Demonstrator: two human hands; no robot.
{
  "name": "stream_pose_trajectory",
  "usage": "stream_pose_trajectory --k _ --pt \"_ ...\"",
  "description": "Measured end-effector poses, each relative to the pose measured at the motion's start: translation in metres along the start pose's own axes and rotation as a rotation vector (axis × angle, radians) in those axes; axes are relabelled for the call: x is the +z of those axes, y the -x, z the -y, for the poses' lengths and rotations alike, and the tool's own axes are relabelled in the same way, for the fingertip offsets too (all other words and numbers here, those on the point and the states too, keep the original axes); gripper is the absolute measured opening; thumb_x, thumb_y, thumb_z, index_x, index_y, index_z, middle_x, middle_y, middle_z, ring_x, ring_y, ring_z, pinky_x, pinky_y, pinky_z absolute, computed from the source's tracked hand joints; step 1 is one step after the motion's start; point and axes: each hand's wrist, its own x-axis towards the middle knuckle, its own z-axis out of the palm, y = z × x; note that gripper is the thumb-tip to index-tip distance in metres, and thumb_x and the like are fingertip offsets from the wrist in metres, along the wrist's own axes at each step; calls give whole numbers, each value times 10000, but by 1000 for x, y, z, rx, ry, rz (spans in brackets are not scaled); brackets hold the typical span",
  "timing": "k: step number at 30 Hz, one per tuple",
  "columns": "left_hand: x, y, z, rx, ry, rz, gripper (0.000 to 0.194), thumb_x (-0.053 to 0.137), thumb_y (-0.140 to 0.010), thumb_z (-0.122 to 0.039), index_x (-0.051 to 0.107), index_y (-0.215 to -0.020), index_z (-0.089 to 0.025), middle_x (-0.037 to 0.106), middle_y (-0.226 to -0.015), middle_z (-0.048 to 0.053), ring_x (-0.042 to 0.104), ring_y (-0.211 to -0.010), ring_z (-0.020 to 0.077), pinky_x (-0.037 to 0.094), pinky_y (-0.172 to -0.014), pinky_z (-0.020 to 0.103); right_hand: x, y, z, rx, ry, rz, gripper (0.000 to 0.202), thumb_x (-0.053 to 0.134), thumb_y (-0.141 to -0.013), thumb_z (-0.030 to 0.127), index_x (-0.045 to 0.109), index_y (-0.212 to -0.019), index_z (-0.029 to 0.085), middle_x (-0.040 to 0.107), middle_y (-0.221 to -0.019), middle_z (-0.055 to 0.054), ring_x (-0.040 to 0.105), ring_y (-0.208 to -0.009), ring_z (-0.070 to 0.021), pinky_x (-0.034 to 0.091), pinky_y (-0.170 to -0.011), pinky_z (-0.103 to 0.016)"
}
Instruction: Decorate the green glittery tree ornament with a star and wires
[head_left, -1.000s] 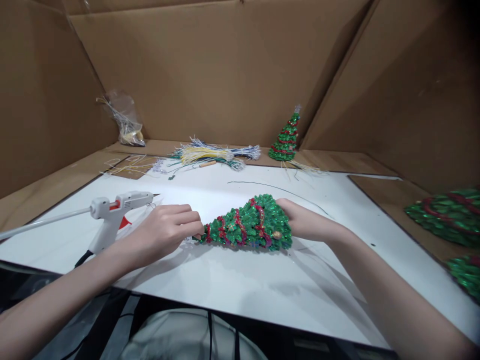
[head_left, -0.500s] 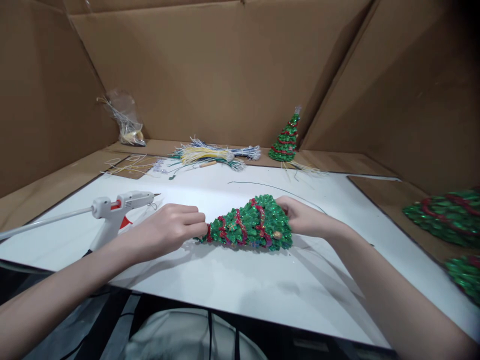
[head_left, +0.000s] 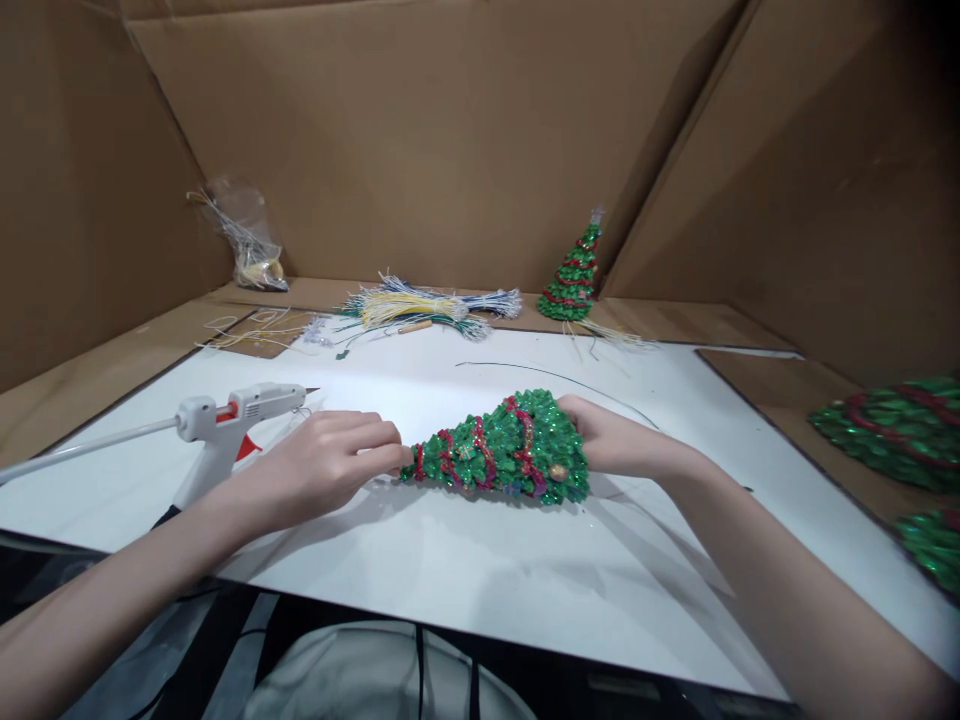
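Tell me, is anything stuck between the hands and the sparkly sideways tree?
Nothing that shows. The left hand is at the tip of the green tree; the right hand, partly hidden, is at its wide bottom. The white glue gun is off to the left, not between.

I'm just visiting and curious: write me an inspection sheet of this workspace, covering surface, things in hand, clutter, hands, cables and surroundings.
Surface: white board, with a thin dark wire lying across it.
Things in hand: decorated Christmas tree on its side, tip to the left.
Clutter: hot glue gun at left; bundled wires and loose pale wires farther back.
Hands: left hand has its fingers at the tree's tip; right hand is at the base, fingertips hidden.
Cables: black cord at the glue gun's handle; its far end cannot be traced.
Surroundings: cardboard walls; clear plastic bag and upright Christmas tree at the back.
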Motion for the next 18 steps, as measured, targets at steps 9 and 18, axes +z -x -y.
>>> stream_pose_trajectory --k 9,18 --pt "0 -4 -1 22 12 -26 283 347 -865 8 559 -877 -179 644 -801 38 561 -691 141 401 -621 257 1 0 -1 8 17 -12 195 654 -700 281 644 -829 135 656 -837 -42 595 -768 -197 506 -666 -272" --pt "3 -8 2 -38 123 11 255 395 -855 -10 579 -882 -185 634 -821 23 554 -704 131 387 -617 241 9 -1 6 5 23 -91 239 637 -700 255 620 -913 147 680 -938 -54 625 -865 -227 523 -730 -290"
